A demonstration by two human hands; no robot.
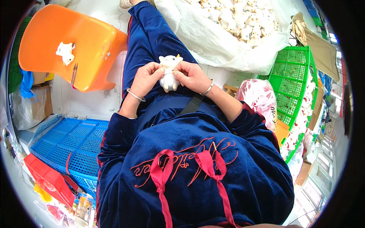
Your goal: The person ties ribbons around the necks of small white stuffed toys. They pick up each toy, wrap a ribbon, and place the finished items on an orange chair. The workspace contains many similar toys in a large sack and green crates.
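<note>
A small white plush toy (169,80) with a yellow horn-like tip on its head rests upright over my lap. My left hand (148,78) pinches its left side between thumb and fingers. On the opposite side my right hand (193,77) grips it the same way, so both hands close on the one toy. The fingertips cover parts of its sides. A similar white plush toy (65,53) lies on the orange stool (42,34) to my left, and near it at the edge is a slim pointed tool (74,73), perhaps snips or tweezers.
Ahead, a large clear plastic bag (213,51) holds many white plush toys (243,19). A green plastic crate (291,76) stands at right beside a pink-and-white filled bag (258,98). To the left are a blue crate (72,144) and a red bin (49,180).
</note>
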